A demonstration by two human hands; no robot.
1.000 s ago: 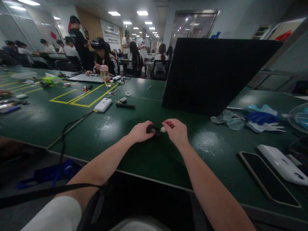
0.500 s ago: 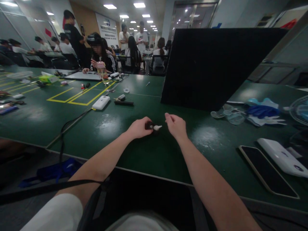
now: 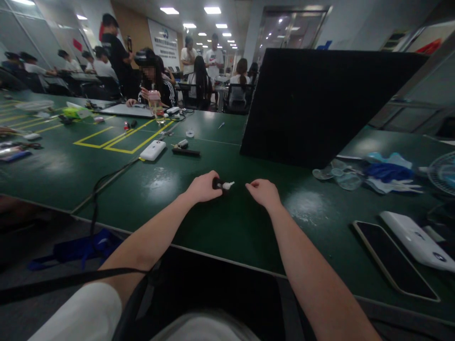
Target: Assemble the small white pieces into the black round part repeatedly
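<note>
Closed around a small dark object (image 3: 215, 183), the grip of the left hand (image 3: 203, 188) sat low over the desk (image 3: 231, 222). The fingers covered most of that object, and whether it touched the surface could not be told. A white piece (image 3: 226, 186) with a thin tip stuck out from it towards the right hand (image 3: 264, 192), whose fingertips were drawn together near the tip but apart from it; anything between them was too small to make out. Beyond the hands, a black panel (image 3: 320, 104) hid what lay behind it. A fan (image 3: 442, 173) and a white device (image 3: 414, 239) were cut off at the right edge, the device just beside a phone (image 3: 394, 260). Across the desk stood a pink-topped clear bottle (image 3: 157, 110), near a co-worker's hand (image 3: 145, 93); it seemed to hold something pale yellow, though its contents were blurred.
</note>
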